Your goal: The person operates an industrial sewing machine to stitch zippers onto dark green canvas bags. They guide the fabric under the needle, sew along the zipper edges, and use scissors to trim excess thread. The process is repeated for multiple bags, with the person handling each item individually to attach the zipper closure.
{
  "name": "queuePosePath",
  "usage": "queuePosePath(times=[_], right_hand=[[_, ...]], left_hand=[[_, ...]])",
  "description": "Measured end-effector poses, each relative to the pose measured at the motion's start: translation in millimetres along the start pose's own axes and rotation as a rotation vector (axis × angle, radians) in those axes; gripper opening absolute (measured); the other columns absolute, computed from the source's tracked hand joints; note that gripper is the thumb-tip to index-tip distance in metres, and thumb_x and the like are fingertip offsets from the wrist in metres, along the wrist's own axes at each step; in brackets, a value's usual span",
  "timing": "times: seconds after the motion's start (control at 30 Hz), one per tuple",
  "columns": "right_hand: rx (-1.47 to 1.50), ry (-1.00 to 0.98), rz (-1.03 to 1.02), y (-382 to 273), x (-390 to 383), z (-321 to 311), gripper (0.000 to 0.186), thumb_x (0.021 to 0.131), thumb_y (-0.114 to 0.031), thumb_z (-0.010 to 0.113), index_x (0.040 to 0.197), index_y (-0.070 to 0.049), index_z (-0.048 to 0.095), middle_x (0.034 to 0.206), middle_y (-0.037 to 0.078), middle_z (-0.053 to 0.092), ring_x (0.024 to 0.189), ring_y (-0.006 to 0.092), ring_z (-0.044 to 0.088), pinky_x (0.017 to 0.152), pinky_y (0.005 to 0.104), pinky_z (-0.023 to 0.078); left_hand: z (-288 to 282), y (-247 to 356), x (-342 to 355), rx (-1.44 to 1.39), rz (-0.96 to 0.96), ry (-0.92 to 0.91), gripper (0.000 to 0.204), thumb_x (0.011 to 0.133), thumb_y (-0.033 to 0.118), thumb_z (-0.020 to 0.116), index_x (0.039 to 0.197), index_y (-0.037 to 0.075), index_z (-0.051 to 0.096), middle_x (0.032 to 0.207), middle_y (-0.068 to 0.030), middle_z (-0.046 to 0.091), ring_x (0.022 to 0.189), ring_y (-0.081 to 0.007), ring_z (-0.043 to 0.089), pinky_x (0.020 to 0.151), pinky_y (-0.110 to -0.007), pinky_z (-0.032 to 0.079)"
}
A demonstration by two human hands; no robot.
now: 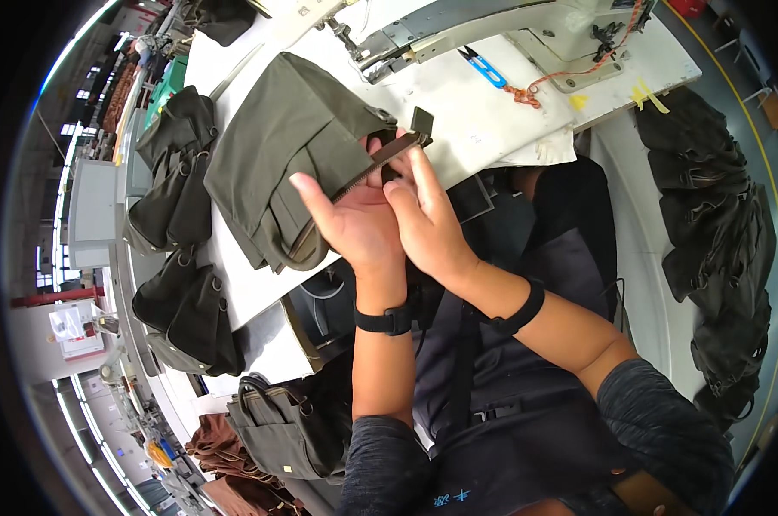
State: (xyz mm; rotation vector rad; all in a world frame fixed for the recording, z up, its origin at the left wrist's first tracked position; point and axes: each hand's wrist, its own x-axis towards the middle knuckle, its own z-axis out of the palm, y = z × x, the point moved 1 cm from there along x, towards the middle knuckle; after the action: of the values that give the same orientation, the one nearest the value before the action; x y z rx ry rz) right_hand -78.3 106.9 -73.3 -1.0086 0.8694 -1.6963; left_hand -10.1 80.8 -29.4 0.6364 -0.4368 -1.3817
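An olive-green fabric bag [298, 150] lies tilted on the white sewing table, its zippered opening toward me. My left hand [363, 228] is palm up at that opening, thumb stretched out apart; its fingertips reach in under the zipper edge and are partly hidden. Close against it, my right hand [432, 224] has its fingers around the far end of the brown-lined zipper strip [389, 159]. A small dark square tab [421, 121] sticks up at that end. The bag's rounded handle [298, 254] hangs below the opening, left of my left wrist.
A sewing machine [458, 39] stands at the table's far side. Blue thread snips [485, 69] lie near an orange cord [524, 96]. Piles of dark green bags [178, 189] flank the left edge, with another finished-looking bag [285, 430] below. More dark fabric pieces [707, 198] hang at right.
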Motion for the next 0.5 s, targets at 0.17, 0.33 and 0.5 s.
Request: queuePosePath(times=[0.17,0.33,0.5], right_hand=[[-0.167,-0.037,0.064,-7,-2,-4,0.058,0.105,-0.01,0.057,0.158,0.004,0.037,0.154,0.025,0.05,0.146,0.0343,0.049,0.119,0.0444,0.041],[-0.034,-0.162,0.356,-39,22,-39,0.034,0.107,-0.01,0.057,0.136,0.008,0.063,0.119,0.016,0.075,0.114,0.0201,0.071,0.098,0.0328,0.055],[-0.451,-0.499,-0.301,-141,61,-71,0.024,0.1,-0.001,0.056,0.116,-0.004,0.074,0.104,0.01,0.074,0.093,0.0222,0.071,0.08,0.0328,0.056]], left_hand=[[2,4,-1,-0.04,0.045,-0.039,0.078,0.106,0.068,0.049,0.146,0.002,0.052,0.131,-0.0164,0.066,0.116,-0.0309,0.065,0.108,-0.045,0.052],[9,13,22,0.102,0.244,-0.033,0.066,0.111,0.057,0.046,0.148,0.003,0.049,0.143,-0.0179,0.061,0.122,-0.035,0.063,0.105,-0.054,0.057],[15,33,95,0.125,0.316,-0.01,0.065,0.113,0.054,0.04,0.147,0.0,0.049,0.141,-0.0227,0.061,0.122,-0.0384,0.063,0.11,-0.061,0.052]])
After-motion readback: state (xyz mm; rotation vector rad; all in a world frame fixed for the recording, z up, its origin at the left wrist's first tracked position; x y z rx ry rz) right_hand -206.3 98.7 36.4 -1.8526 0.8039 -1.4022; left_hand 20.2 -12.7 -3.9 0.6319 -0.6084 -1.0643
